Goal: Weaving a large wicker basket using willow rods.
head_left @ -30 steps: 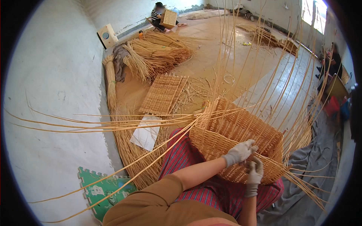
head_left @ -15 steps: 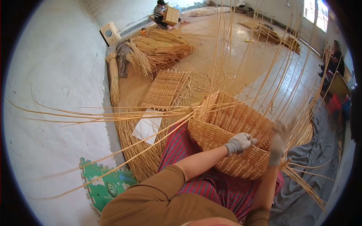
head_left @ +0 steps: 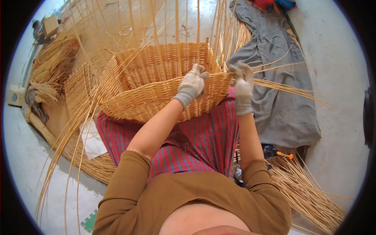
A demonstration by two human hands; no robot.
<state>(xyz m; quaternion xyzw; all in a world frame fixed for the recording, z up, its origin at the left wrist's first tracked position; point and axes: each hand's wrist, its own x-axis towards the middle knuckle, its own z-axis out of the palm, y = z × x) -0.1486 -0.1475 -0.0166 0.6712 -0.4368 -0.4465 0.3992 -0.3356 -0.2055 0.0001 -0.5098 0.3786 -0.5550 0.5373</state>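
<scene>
A partly woven wicker basket [head_left: 145, 102] rests across my lap on a red and blue plaid cloth [head_left: 184, 156]. Long upright wicker rods rise from its walls. In a pale glove with a grey cuff, my left hand [head_left: 192, 83] is closed on the near rim, right of the middle, with its thumb and fingers around the edge. My right hand [head_left: 243, 84], gloved too, is at the basket's right corner, its fingers bent around a thin wicker strand [head_left: 222, 74] that runs along the rim. Its fingertips are slightly blurred. Loose strand ends stick out past both ends of the basket.
Flat woven panels [head_left: 76, 86] and a large wicker bundle [head_left: 55, 62] lie to the left. A grey cloth [head_left: 278, 113] covers floor on the right, with more wicker rods [head_left: 305, 192] below it. Another person [head_left: 38, 31] sits far left with a box-like basket.
My view has swung right and down, so the basket appears further left and more level. My right hand, smeared above the rim before, is now at the right corner; my left hand stays on the rim.
</scene>
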